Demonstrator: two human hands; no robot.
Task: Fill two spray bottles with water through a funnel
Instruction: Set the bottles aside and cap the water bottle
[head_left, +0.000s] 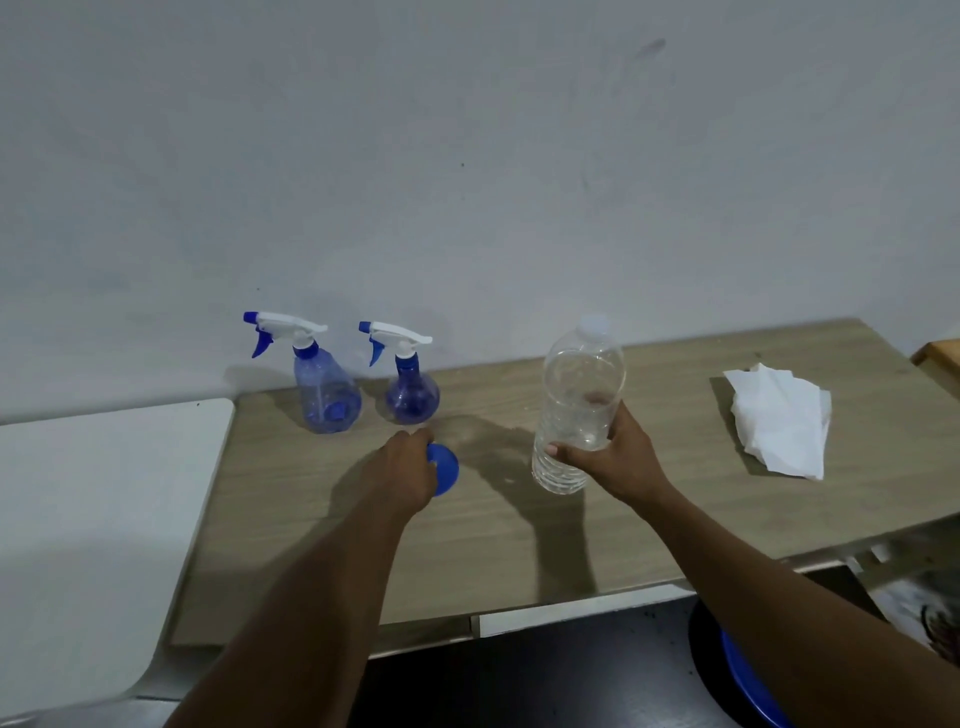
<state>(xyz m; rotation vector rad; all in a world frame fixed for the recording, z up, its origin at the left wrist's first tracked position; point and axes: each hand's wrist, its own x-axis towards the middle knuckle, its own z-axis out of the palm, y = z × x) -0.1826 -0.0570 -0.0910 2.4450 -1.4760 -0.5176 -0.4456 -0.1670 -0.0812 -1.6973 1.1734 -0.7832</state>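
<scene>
left hand (408, 470): my fingers closed on the blue funnel (444, 467), frame centre
right hand (613, 457): wrapped round the upright water bottle (576, 405)
spray bottles (363, 384): just above-left of the funnel, caps still on

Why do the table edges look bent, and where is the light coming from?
Head view: the wide-angle lens bows the table edges. Shadows from the water bottle and both hands fall toward the camera, so the light seems to come from above and ahead. The picture is dim and slightly soft throughout, without harsh glare.

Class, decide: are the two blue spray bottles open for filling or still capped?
Still capped. The taller blue spray bottle and the rounder blue spray bottle both carry their white trigger heads.
</scene>
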